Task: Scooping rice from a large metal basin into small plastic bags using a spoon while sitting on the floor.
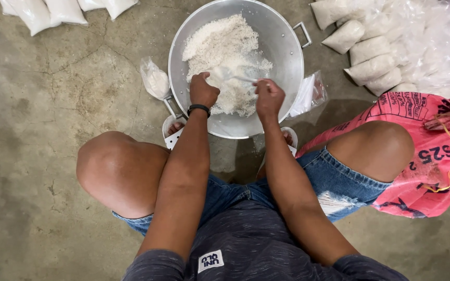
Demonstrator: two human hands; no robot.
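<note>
A thin clear plastic bag is stretched open between both hands over a wide metal basin, which holds a mound of white rice heaped toward its far left side, with bare metal on the right. The left hand is closed on the bag's left edge; the right hand pinches its right edge. The basin sits on a cracked concrete floor between the person's knees. A small filled bag touches the basin's left rim; more filled bags lie near its right, with a pink sack beside them.
</note>
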